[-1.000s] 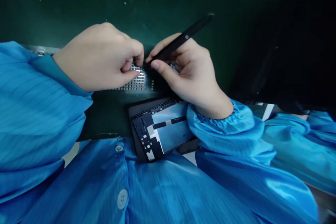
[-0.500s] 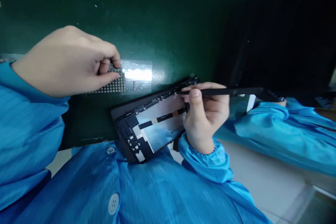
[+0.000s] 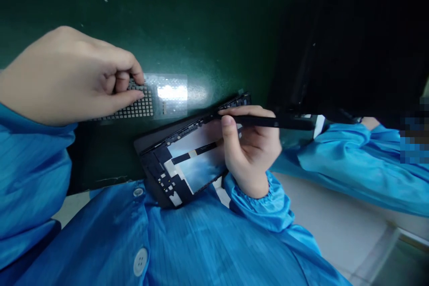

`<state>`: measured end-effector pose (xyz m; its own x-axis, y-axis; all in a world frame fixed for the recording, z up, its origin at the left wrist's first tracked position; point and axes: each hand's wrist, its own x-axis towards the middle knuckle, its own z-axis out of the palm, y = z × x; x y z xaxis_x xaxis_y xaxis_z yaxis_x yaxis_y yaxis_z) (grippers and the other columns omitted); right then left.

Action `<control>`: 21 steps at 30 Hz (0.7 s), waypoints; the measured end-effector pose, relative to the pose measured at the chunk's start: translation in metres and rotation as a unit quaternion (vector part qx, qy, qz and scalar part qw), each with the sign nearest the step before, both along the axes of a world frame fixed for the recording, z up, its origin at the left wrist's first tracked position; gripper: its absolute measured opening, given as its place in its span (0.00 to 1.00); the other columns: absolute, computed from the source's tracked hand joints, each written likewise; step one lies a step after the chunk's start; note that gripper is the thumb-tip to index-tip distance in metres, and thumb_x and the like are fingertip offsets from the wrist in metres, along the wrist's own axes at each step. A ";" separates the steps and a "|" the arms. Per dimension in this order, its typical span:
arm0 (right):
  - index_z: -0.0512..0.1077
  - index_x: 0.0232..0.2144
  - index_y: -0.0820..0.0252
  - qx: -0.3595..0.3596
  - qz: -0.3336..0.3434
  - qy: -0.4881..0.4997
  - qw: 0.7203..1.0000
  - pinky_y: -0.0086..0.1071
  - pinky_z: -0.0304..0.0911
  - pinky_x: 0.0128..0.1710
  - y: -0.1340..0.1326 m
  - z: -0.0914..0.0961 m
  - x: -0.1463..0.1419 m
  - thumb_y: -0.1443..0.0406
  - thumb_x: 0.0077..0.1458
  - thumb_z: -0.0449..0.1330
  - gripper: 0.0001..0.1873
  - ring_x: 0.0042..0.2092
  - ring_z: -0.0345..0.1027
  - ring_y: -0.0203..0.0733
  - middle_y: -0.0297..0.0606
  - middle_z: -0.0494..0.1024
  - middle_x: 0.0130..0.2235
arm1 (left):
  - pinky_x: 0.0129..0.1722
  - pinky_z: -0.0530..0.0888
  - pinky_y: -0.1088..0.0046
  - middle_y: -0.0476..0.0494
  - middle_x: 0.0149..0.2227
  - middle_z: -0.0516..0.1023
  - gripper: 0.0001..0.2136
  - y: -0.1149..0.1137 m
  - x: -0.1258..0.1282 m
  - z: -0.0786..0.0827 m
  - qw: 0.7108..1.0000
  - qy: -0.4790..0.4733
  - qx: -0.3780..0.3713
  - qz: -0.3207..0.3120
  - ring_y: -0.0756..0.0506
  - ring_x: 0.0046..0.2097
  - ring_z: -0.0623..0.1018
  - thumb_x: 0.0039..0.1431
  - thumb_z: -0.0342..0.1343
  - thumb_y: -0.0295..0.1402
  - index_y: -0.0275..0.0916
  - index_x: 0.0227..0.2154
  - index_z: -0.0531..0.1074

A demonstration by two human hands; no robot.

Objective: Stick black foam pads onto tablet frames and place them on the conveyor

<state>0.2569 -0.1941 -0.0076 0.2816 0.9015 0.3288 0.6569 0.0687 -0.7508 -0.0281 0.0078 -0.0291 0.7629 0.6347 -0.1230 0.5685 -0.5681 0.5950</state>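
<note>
My left hand (image 3: 80,78) is curled over a clear sheet of small square pads (image 3: 142,107), with thumb and forefinger pressed at its pads. What lies between those fingertips is too small to make out. Slim black tweezers (image 3: 261,121) are in my right hand (image 3: 250,147), pinched between thumb and fingers, pointing left. Their tip is at the upper edge of an opened tablet (image 3: 197,170), partly hidden by my fingers. The tablet lies tilted at the table edge against my blue coat, showing a silvery inner plate, a dark ribbon cable and small parts. My right hand covers its right end.
The dark green table (image 3: 187,18) stretches ahead, with a bright light reflection on the clear sheet. A large black shape (image 3: 355,44) stands at the right. Beside me is another person's blue sleeve (image 3: 342,149). Pale floor (image 3: 321,214) shows below right.
The view has shifted slightly, so most things appear further left. The right hand has brought the tweezers' tip slightly left along the tablet's upper edge. The left hand stays at the pads.
</note>
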 end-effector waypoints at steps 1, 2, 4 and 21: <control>0.78 0.52 0.50 -0.004 0.014 0.006 1.000 0.44 0.80 0.52 0.007 0.007 -0.002 0.66 0.72 0.67 0.09 0.48 0.83 0.43 0.36 0.84 0.45 | 0.61 0.79 0.62 0.54 0.34 0.75 0.31 -0.001 0.002 0.003 1.000 0.009 0.024 -0.003 0.48 0.42 0.82 0.66 0.47 0.65 0.46 0.47 0.83; 0.78 0.51 0.50 -0.013 0.039 0.019 0.999 0.44 0.81 0.52 0.017 0.014 -0.005 0.66 0.72 0.67 0.08 0.48 0.84 0.43 0.35 0.85 0.46 | 0.59 0.79 0.61 0.54 0.33 0.74 0.33 -0.002 0.005 0.006 0.999 0.016 0.045 -0.007 0.49 0.41 0.82 0.66 0.43 0.65 0.46 0.45 0.83; 0.78 0.50 0.50 -0.050 0.120 0.048 0.990 0.43 0.82 0.53 0.044 0.021 -0.010 0.62 0.73 0.67 0.05 0.49 0.85 0.43 0.35 0.86 0.46 | 0.55 0.80 0.62 0.53 0.31 0.74 0.34 -0.004 0.012 0.014 0.998 0.018 0.058 -0.010 0.48 0.37 0.80 0.67 0.38 0.64 0.44 0.43 0.82; 0.80 0.42 0.48 -0.213 0.279 0.154 0.923 0.41 0.83 0.52 0.131 -0.003 -0.024 0.48 0.60 0.77 0.17 0.45 0.82 0.44 0.34 0.86 0.43 | 0.49 0.77 0.58 0.48 0.30 0.79 0.14 -0.005 0.021 0.026 0.998 0.035 0.045 -0.041 0.44 0.32 0.77 0.65 0.53 0.43 0.44 0.42 0.81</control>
